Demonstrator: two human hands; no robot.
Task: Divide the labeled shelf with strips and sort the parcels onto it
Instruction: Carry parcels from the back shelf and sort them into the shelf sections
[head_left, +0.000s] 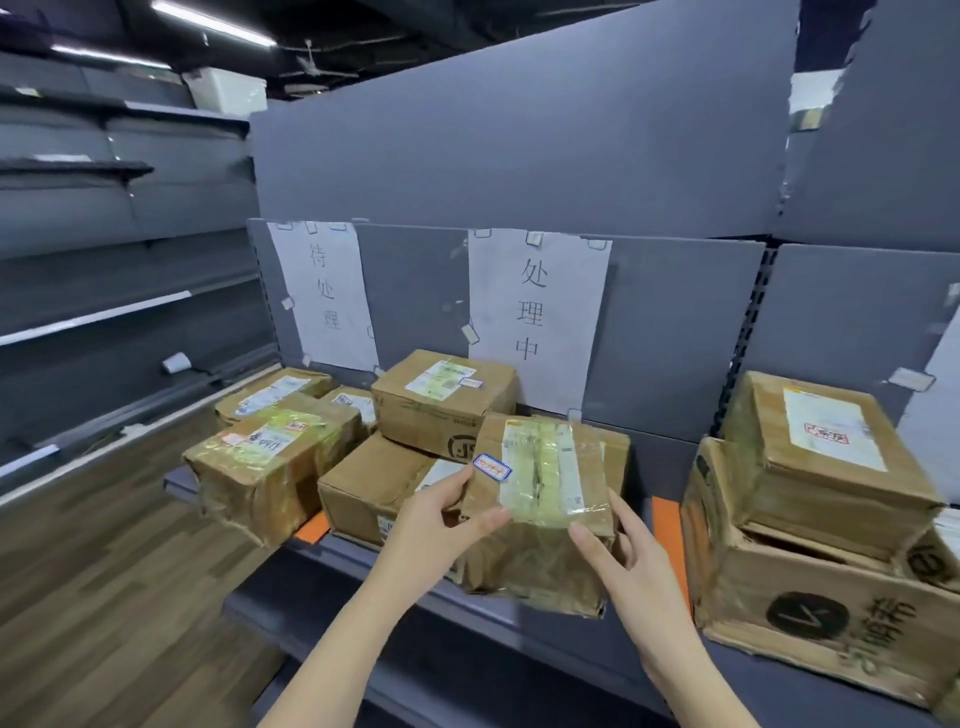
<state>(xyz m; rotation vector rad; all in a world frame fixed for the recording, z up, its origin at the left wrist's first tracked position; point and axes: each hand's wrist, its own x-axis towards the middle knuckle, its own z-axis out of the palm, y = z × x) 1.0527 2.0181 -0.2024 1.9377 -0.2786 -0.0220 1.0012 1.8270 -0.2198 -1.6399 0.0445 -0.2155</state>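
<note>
- We are in the sorting step: both hands hold a taped parcel (540, 499) at the front of the shelf (363, 566), below the paper label (537, 317) in the middle section.
- Our left hand (441, 525) grasps the parcel's left edge, thumb on the near face and fingers by the small blue-edged sticker (492, 466); our right hand (631, 558) curls round its right front corner. Both grips are clenched on the parcel.
- The parcel sits tilted, its lower edge at the shelf's front lip; we cannot tell whether it fully rests there.
- Next, we judge, it must be pushed back and squared between the two orange strips (311, 529) and (670, 540), without nudging the neighbouring box (384, 483).
- Counting: two orange strips show, dividing the shelf.
- Two paper labels face us fully; the other (324, 293) hangs to the left, and a third peeks in at the right edge.
- Parcels: three in the left section, three in the middle including ours, at least two stacked at the right (810, 519).
</note>
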